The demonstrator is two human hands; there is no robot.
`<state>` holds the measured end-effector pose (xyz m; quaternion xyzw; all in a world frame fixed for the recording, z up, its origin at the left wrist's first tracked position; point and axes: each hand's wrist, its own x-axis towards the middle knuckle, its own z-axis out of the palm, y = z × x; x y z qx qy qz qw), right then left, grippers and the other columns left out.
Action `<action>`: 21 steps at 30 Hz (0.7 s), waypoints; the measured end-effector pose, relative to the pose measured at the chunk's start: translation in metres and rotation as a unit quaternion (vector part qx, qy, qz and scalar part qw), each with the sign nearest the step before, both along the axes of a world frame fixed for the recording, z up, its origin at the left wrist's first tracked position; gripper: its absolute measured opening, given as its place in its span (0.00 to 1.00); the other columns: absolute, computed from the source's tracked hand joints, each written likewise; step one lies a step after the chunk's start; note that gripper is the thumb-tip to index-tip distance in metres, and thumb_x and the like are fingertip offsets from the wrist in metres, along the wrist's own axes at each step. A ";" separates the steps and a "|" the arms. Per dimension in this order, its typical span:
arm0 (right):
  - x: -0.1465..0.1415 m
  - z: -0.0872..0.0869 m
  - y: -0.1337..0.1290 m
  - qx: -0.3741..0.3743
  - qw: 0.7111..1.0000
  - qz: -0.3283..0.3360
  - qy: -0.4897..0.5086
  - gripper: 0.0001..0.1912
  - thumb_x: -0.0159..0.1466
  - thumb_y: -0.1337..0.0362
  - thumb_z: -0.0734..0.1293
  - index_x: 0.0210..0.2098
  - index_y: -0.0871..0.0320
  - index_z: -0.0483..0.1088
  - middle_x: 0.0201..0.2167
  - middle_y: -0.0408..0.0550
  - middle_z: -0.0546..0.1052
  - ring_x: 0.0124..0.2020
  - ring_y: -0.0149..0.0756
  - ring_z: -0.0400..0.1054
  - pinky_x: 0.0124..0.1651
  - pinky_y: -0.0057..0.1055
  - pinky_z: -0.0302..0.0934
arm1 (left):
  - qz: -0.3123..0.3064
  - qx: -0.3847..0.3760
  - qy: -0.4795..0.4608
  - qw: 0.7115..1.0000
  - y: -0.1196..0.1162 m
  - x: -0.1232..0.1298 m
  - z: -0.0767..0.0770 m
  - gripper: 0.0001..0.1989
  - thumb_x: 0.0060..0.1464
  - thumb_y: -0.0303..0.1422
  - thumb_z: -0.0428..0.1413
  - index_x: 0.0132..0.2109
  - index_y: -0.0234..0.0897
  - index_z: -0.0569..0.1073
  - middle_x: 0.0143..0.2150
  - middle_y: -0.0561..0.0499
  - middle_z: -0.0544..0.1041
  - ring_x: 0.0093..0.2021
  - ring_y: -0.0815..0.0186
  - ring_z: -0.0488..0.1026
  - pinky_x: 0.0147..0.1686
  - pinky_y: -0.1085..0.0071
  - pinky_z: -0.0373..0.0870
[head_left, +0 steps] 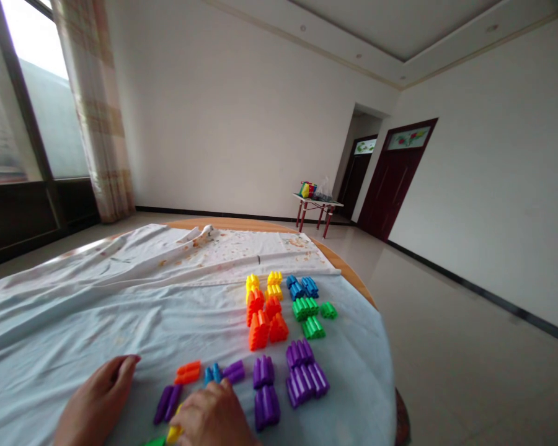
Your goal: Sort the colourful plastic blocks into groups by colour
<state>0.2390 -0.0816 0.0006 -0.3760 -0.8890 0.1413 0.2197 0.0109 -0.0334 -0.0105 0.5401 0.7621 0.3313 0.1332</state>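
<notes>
My right hand (214, 412) is at the bottom centre, its fingers curled down over the cloth. Just beyond its fingertips lies a small blue plastic block (212, 374) of joined tubes. A yellow block (175, 426) shows partly from under its left side; whatever is inside the fingers is hidden. My left hand (97, 396) rests on the cloth at the lower left, fingers extended, with nothing visible in it. Between the hands are a dark purple block (168, 404) and an orange block (188, 372). A lighter purple block (234, 371) lies beside the blue one. At the bottom edge, a green block (155, 441) is cut off.
To the right stand colour-sorted blocks: purple groups (307, 381), orange (259, 328), yellow (274, 284), green (312, 327) and blue (309, 287). A light blue cloth (121, 328) covers the round table (348, 266). Farther back, a small side table (317, 201) holds bags.
</notes>
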 end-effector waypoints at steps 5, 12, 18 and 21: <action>0.005 0.020 -0.007 0.002 0.997 0.037 0.062 0.12 0.59 0.64 0.68 0.44 0.52 0.70 0.45 0.40 0.77 0.46 0.32 0.70 0.52 0.29 0.59 | -0.002 0.024 -0.024 0.999 0.006 -0.009 -0.017 0.17 0.52 0.46 0.43 0.36 0.46 0.72 0.41 0.48 0.79 0.45 0.53 0.73 0.45 0.61 0.66; 0.084 0.105 0.038 0.095 0.973 -0.100 0.187 0.12 0.61 0.68 0.66 0.45 0.53 0.71 0.45 0.43 0.76 0.48 0.33 0.68 0.55 0.33 0.59 | 0.017 -0.007 -0.030 0.999 0.004 -0.008 -0.013 0.20 0.51 0.49 0.41 0.37 0.46 0.73 0.42 0.49 0.78 0.43 0.51 0.73 0.45 0.61 0.66; 0.144 0.096 0.143 0.114 0.975 -0.185 0.056 0.13 0.57 0.77 0.63 0.39 0.61 0.74 0.38 0.49 0.77 0.42 0.37 0.70 0.48 0.34 0.63 | 0.021 -0.029 -0.050 0.998 0.001 -0.003 -0.002 0.22 0.49 0.49 0.40 0.38 0.44 0.73 0.42 0.47 0.78 0.44 0.51 0.73 0.45 0.61 0.66; 0.156 0.073 0.171 0.100 0.978 -0.179 0.030 0.15 0.54 0.78 0.63 0.36 0.58 0.75 0.35 0.47 0.78 0.39 0.37 0.72 0.46 0.35 0.64 | 0.023 -0.028 -0.063 0.997 0.001 0.000 0.002 0.22 0.47 0.48 0.41 0.38 0.43 0.73 0.43 0.46 0.78 0.46 0.52 0.73 0.46 0.61 0.65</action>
